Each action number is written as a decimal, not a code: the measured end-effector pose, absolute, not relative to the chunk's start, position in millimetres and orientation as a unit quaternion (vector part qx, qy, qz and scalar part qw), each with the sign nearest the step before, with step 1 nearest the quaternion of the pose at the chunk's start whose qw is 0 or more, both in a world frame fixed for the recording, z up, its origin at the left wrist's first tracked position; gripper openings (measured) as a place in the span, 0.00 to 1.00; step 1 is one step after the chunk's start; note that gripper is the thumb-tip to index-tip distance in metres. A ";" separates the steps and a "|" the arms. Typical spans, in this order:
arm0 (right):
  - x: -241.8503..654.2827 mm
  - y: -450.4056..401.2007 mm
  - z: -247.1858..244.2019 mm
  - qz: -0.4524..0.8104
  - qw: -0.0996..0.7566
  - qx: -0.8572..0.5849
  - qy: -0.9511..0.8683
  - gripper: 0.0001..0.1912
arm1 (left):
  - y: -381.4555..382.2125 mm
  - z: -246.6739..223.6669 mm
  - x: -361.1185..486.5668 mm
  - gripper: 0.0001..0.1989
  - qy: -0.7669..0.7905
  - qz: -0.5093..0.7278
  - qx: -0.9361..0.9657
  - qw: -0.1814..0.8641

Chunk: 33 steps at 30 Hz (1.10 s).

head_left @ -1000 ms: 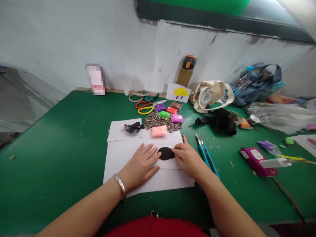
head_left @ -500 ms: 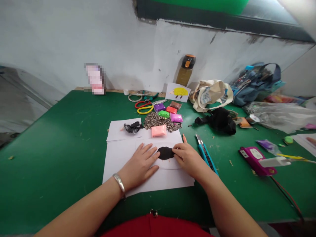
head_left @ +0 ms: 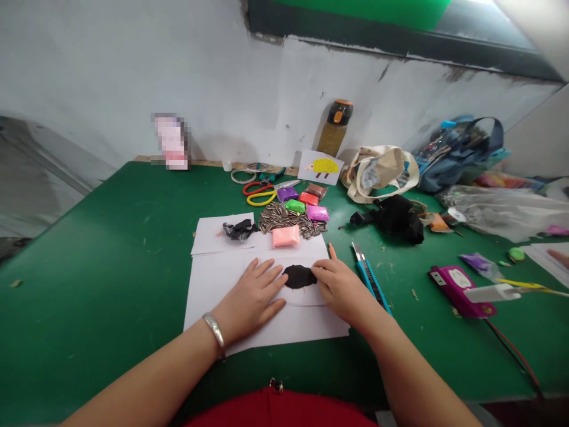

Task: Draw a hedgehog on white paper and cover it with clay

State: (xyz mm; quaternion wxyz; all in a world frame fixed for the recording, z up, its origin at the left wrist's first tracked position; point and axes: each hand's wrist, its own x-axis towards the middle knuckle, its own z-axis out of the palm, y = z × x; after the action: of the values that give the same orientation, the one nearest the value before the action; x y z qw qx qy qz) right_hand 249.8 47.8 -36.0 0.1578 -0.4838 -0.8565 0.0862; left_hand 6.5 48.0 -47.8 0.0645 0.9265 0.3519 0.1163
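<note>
A flat oval patch of black modelling clay (head_left: 299, 276) lies on a white sheet of paper (head_left: 271, 323), with thin orange lines under its lower edge. My left hand (head_left: 254, 295) rests flat on the paper, fingers spread, its fingertips at the clay's left edge. At the right end of the clay, my right hand (head_left: 340, 287) has its thumb and fingers bunched together on the edge; the exact contact is partly hidden. Just above the paper are a pink clay packet (head_left: 285, 236) and a crumpled black clay wrapper (head_left: 240, 230). An orange pencil-like stick (head_left: 332, 250) shows behind my right hand.
A blue box cutter (head_left: 371, 276) with its blade out lies by my right forearm. Behind the paper are a heap of small metal pieces (head_left: 273, 217), scissors (head_left: 260, 196) and a hedgehog picture (head_left: 320, 166). A magenta device (head_left: 460, 290) with wires sits at right.
My right fingers have shifted very slightly along the clay's right end. My left hand stays in place, and the view has tilted a little.
</note>
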 end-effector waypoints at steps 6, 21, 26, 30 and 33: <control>251.6 52.7 -43.4 0.076 0.166 -0.492 -0.851 0.16 | 48.3 -47.7 6.2 0.20 0.351 0.119 0.926 0.067; 247.3 43.2 -40.9 0.051 0.164 -0.477 -0.862 0.15 | 48.1 -47.4 6.9 0.20 0.352 0.123 0.925 0.068; 246.6 36.7 -45.1 0.027 0.160 -0.463 -0.871 0.19 | 47.7 -48.7 6.3 0.20 0.352 0.134 0.924 0.066; 246.1 33.2 -47.4 0.006 0.156 -0.452 -0.878 0.20 | 48.0 -49.4 6.1 0.20 0.350 0.133 0.925 0.065; 245.4 31.5 -46.7 0.004 0.161 -0.455 -0.876 0.21 | 48.0 -48.7 6.4 0.20 0.351 0.131 0.925 0.065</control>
State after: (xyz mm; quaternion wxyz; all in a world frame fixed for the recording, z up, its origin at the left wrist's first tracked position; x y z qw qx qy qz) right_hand 245.4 31.5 -46.7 0.1613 -0.4551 -0.8757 0.0036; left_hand 6.4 48.0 -48.7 0.0647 0.9249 0.3510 0.1315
